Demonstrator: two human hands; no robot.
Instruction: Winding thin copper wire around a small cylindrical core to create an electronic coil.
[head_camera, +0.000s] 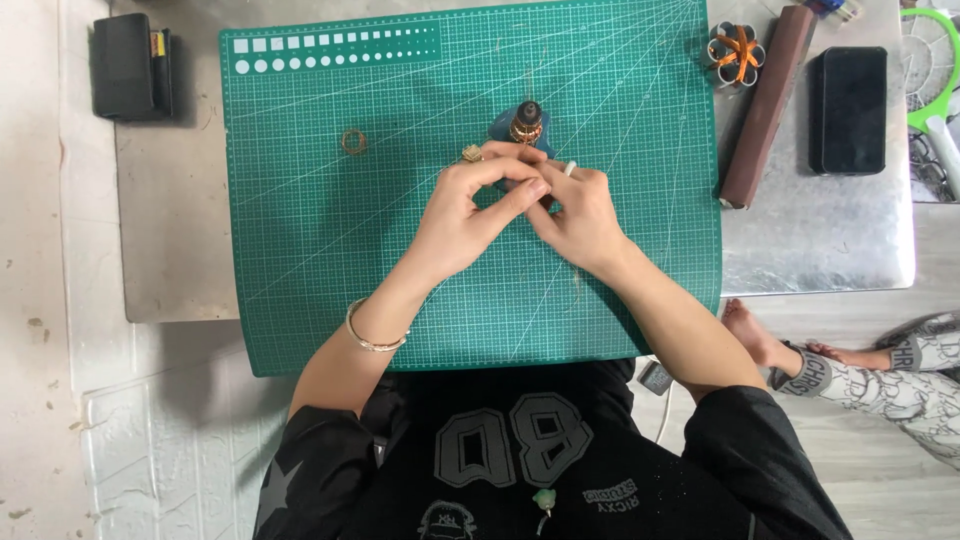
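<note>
**On the green mat, two hands meet at a small motor part**

On the table (830, 250) lies a green cutting mat (330, 250), which fills most of the view. To its right a long brown bar (765, 105) sits at a slant, next to a black phone (848, 110). A black case (125, 65) rests off the mat's left corner.

Near the mat's middle both hands come together. The left hand (460, 215) is curled, with thumb and forefinger pinched at the fingertips; the right hand (580, 215) is likewise curled, its fingers touching the left's. Whatever they pinch is too small to make out. Just beyond the fingers stands a dark rotor (525, 122) with copper winding, upright on a blue base. A small brass piece (471, 153) lies just beside the left fingers. A copper ring (353, 141) lies well apart to the left.
</note>
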